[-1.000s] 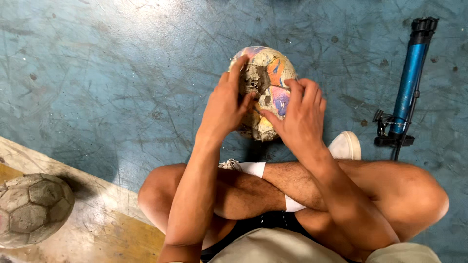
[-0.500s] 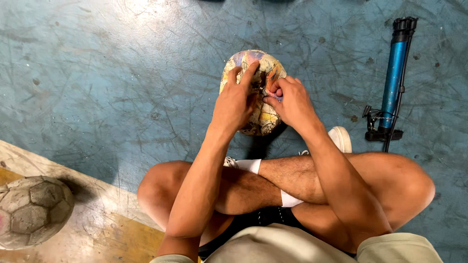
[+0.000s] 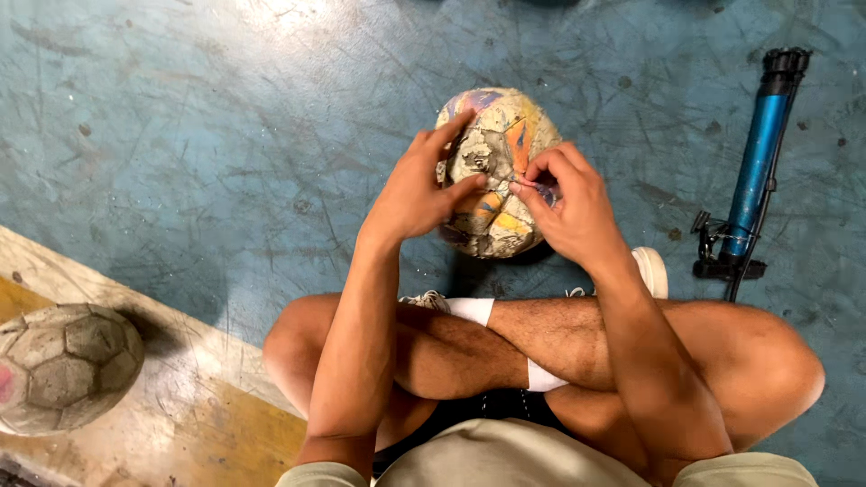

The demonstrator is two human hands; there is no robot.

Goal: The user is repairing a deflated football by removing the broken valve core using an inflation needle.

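A worn, peeling multicoloured football point(image 3: 494, 158) rests on the blue floor in front of my crossed legs. My left hand point(image 3: 419, 185) grips its left side, fingers spread over the top and thumb pressed on the front. My right hand point(image 3: 568, 203) lies on the ball's right side, with thumb and forefinger pinched on a small thin object at the ball's surface. What that object is cannot be made out.
A blue hand pump point(image 3: 756, 167) lies on the floor to the right. A second dirty grey football point(image 3: 63, 365) sits at the left on a pale painted strip point(image 3: 207, 406). My crossed legs, white socks and a white shoe point(image 3: 651, 269) are below the ball.
The ball has been turned between my hands. My right hand has gone from flat on the ball to pinching at its surface, and my left hand has shifted to the left side.
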